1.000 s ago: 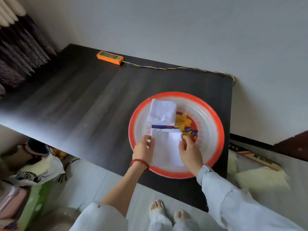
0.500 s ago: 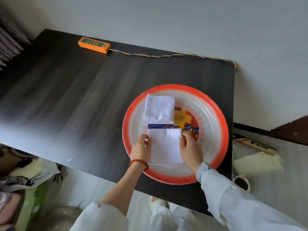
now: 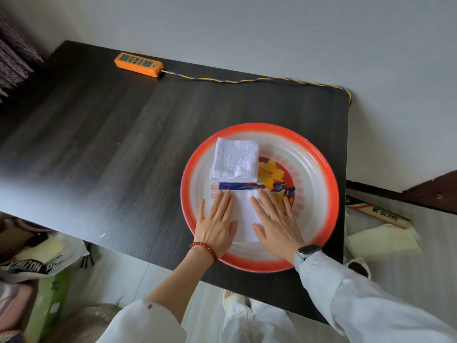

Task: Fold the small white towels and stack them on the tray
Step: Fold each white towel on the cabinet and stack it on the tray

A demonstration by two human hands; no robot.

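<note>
Both hands lie flat, palms down, fingers spread, gripping nothing: left hand (image 3: 217, 225) on the left edge of the near towel (image 3: 244, 216), right hand (image 3: 277, 224) on its right edge. Near towel rests folded in the near half of the tray (image 3: 319, 194). Far towel (image 3: 235, 160), folded, lies in the tray's far-left part, apart from the near one. Tray: round, orange-red rim, flower print at centre, standing on a dark wood-grain table (image 3: 118, 144) against a pale wall. Orange power strip (image 3: 138, 64) at far edge, twisted cord running right. Box (image 3: 378, 214) on floor at right reads "K-GLASS"; bag (image 3: 37, 261) at left reads "POIZON".
</note>
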